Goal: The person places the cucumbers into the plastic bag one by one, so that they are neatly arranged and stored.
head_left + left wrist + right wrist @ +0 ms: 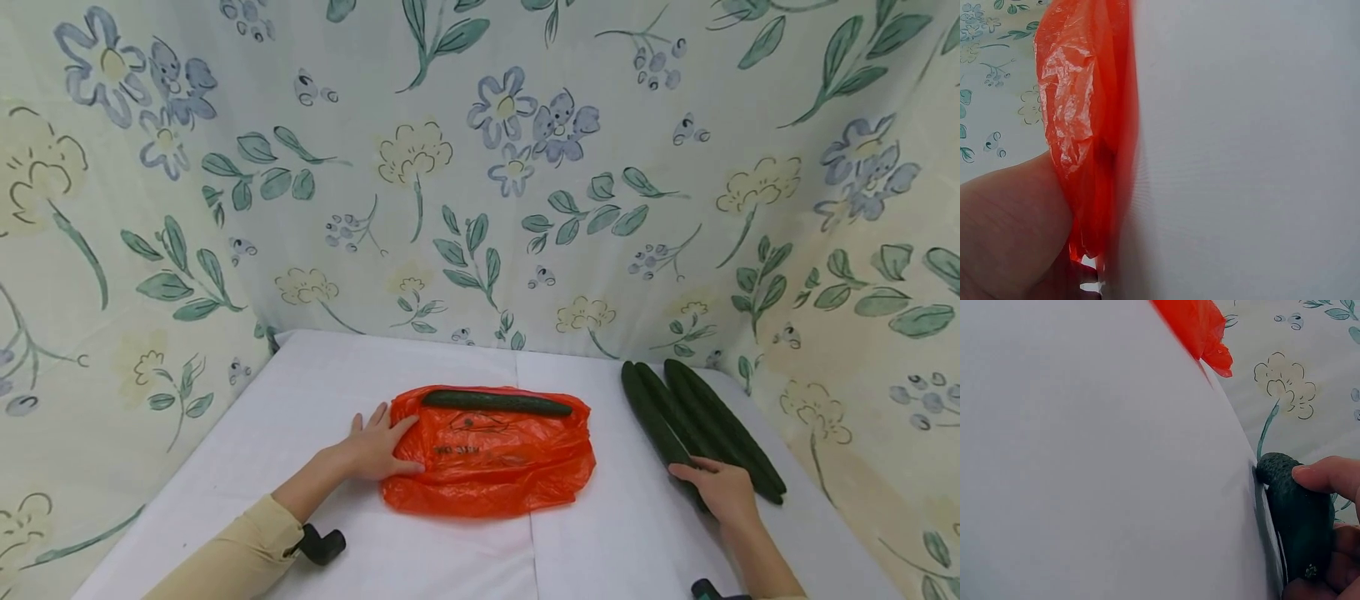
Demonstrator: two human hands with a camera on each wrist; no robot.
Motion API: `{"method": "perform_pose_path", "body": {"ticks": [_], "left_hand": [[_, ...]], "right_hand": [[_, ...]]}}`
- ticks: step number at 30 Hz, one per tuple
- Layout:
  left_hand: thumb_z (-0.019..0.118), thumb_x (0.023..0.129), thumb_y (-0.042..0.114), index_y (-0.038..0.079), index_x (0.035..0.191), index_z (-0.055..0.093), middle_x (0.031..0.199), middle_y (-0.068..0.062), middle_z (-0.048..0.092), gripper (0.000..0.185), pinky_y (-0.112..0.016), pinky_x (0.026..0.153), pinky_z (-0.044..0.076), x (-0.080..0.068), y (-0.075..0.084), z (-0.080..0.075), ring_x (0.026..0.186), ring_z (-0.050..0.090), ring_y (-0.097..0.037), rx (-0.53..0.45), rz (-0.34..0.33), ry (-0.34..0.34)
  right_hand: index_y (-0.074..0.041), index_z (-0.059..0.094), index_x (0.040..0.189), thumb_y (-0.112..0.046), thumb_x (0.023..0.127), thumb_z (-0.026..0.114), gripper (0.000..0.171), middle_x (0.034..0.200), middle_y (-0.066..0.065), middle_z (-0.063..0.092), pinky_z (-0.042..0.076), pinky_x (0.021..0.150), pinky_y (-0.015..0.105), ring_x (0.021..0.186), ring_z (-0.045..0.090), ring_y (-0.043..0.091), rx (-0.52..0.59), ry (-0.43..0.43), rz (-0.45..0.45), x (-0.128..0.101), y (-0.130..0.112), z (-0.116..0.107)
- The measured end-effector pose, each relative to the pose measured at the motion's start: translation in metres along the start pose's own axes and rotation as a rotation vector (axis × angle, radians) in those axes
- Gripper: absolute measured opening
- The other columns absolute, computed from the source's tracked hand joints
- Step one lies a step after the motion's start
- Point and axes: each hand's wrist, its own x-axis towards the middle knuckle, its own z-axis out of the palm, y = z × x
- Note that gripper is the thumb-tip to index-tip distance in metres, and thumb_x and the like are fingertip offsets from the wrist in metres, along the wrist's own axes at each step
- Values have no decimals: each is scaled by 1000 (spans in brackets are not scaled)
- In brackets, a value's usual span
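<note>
An orange plastic bag (487, 458) lies flat in the middle of the white table (300, 400). One dark green cucumber (495, 403) rests across the bag's far edge. My left hand (382, 442) lies flat with straight fingers on the bag's left end; in the left wrist view the hand (1004, 225) touches the crinkled bag (1079, 125). At the right a few more cucumbers (701, 421) lie side by side. My right hand (712, 485) grips the near end of one; in the right wrist view its fingers (1329, 475) curl round that cucumber (1297, 519).
A floral cloth (480, 167) hangs behind the table and along both sides, close to the cucumbers at the right. Bare white tabletop shows in front of the bag and between the bag and the cucumbers. Black wrist mounts (322, 546) sit near the front edge.
</note>
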Motion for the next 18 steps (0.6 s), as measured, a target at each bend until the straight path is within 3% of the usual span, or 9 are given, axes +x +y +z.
{"method": "perform_pose_path", "body": {"ticks": [8, 18], "left_hand": [[70, 80, 68, 18, 157, 36, 162, -28, 24, 98, -74, 117, 6, 1, 0, 0, 153, 9, -47, 3, -3, -2], [69, 81, 69, 18, 157, 35, 163, -28, 23, 98, -74, 117, 5, 2, -1, 1, 153, 8, -47, 8, -3, -7]], "right_hand": [[11, 45, 144, -48, 77, 84, 97, 155, 38, 27, 28, 115, 65, 144, 22, 56, 84, -15, 39, 0, -2, -2], [14, 41, 145, -53, 82, 79, 99, 151, 40, 33, 33, 113, 63, 140, 29, 57, -74, -79, -42, 0, -3, 2]]}}
